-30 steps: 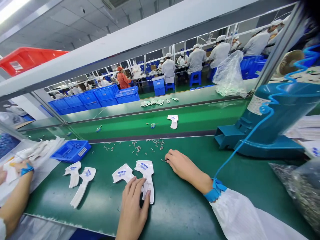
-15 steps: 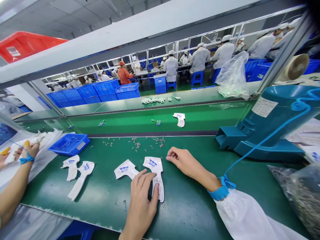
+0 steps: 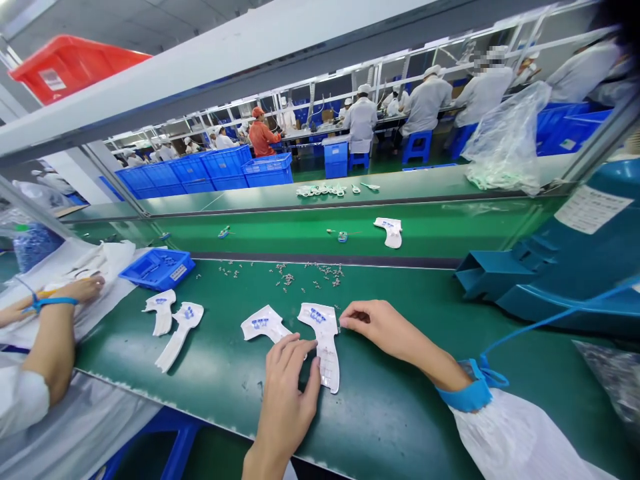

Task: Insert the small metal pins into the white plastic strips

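Note:
Flat white die-cut pieces with blue printing lie on the green bench belt (image 3: 380, 427). My left hand (image 3: 287, 393) is on the lower stem of one piece (image 3: 325, 340), thumb and fingers against it. Beside that piece, partly under my fingertips, lies a second one (image 3: 264, 325). My right hand (image 3: 385, 330) has its pinched fingertips at the first piece's upper right edge; anything between them is too small to see. Tiny metal parts (image 3: 300, 275) are scattered just beyond the pieces.
Two more white pieces (image 3: 161, 311) (image 3: 180, 333) lie to the left, by a blue tray (image 3: 157, 270). A co-worker's hand (image 3: 83, 289) works at far left. A teal machine (image 3: 560, 293) stands right. A second green belt (image 3: 310, 237) runs beyond.
My right hand has moved from the metal bits to the piece's edge. My left hand has closed further over the piece's stem. The whole view has swung, shifting the scene rightward.

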Demonstrator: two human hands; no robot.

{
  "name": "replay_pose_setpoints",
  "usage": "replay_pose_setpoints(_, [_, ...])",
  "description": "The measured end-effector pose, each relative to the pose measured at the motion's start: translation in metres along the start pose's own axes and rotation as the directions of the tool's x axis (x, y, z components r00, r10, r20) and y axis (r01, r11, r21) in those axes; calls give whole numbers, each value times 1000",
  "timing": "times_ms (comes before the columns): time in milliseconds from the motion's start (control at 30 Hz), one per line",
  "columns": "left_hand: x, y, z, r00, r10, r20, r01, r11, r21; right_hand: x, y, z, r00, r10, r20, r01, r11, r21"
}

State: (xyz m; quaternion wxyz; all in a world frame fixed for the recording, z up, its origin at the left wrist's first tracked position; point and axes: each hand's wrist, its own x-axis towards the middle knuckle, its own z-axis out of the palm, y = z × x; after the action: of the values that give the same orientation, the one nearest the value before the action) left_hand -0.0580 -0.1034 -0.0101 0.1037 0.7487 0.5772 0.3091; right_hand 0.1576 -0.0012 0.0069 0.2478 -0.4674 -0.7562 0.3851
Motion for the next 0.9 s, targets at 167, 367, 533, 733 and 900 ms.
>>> replay_pose_setpoints(167, [-4,2,3,998,58,-14,-59,997,-47,-5,-14,9,996,0,93,-5,999,51])
replay_pose_setpoints(367, [-2,11,9,978,-38,-206,4,987,-160,-8,-32,21,987,-15,162,-9,989,148])
replay_pose_setpoints(533, [3,15,12,956,-126,-264,68,973,-219,-9,-32,28,986,-2,164,-31,979,200])
replay_pose_setpoints(733, [3,13,13,946,-202,-253,132,954,-268,-10,-30,27,986,-9,164,-38,959,281])
replay_pose_setpoints(900, [3,12,14,944,-280,-174,197,902,-384,-11,-31,27,990,-40,137,1,961,276])
